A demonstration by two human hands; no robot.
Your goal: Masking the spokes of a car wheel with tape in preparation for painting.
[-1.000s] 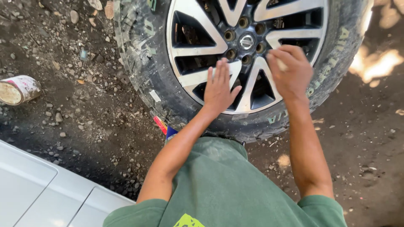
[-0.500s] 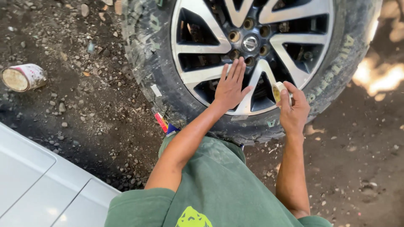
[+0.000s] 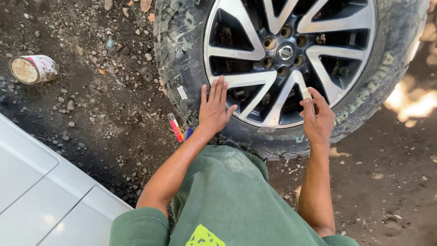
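A car wheel [image 3: 291, 50] with a silver multi-spoke alloy rim and a dusty black tyre lies on the dirt in front of me. My left hand [image 3: 214, 109] rests flat, fingers spread, on the lower left spokes and the tyre's inner edge. My right hand [image 3: 316, 118] pinches a small pale piece, perhaps sandpaper [image 3: 306, 94], against a lower spoke of the rim. Green clothing on my knee [image 3: 227, 191] fills the lower middle.
A small dirty paint tin [image 3: 34, 69] lies on its side at the left on gravelly soil. A red and blue tool handle [image 3: 176, 128] lies by the tyre near my left wrist. A white panel [image 3: 41, 200] fills the lower left corner.
My right hand has dropped from the hub area to a lower spoke and now holds the pale piece there. My left hand has stayed on the rim. The view has shifted slightly.
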